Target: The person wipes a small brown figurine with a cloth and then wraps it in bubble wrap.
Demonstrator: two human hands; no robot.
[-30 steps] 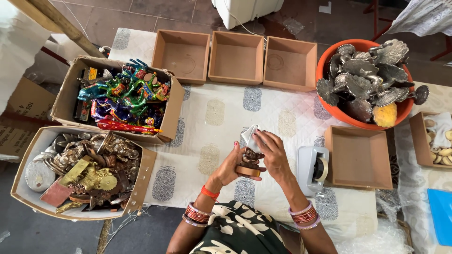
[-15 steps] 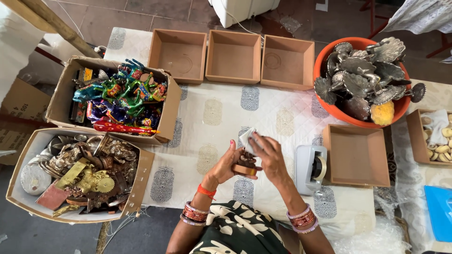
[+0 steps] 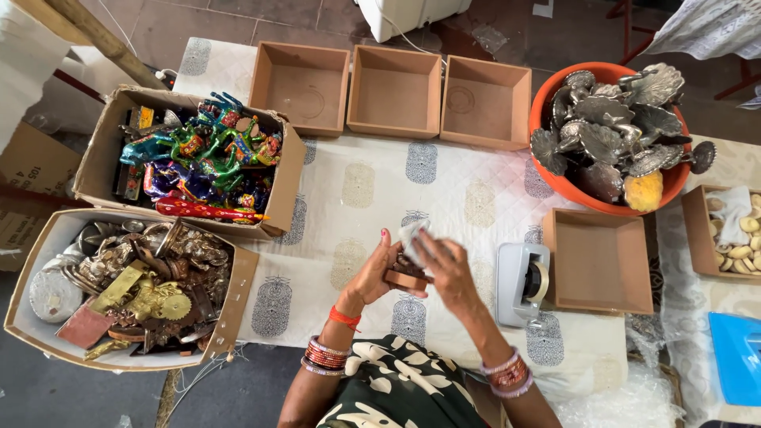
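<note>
My left hand point(image 3: 375, 273) grips a small dark metal figurine on a round brown wooden base point(image 3: 406, 277), held above the patterned white cloth point(image 3: 357, 190). My right hand point(image 3: 448, 269) presses a small white cloth or tissue point(image 3: 414, 234) against the top of the figurine. Both wrists wear bangles. The figurine's upper part is hidden by the white piece and my fingers.
Three empty brown boxes point(image 3: 394, 91) line the far edge; another empty one point(image 3: 598, 261) sits to the right beside a grey tape dispenser point(image 3: 523, 281). An orange tub point(image 3: 555, 182) holds silver peacock figures. Left boxes hold colourful figures point(image 3: 198, 154) and brass items point(image 3: 135, 281).
My hands and the figurine stay in nearly the same place; the right hand has shifted the white piece slightly over the figurine's top.
</note>
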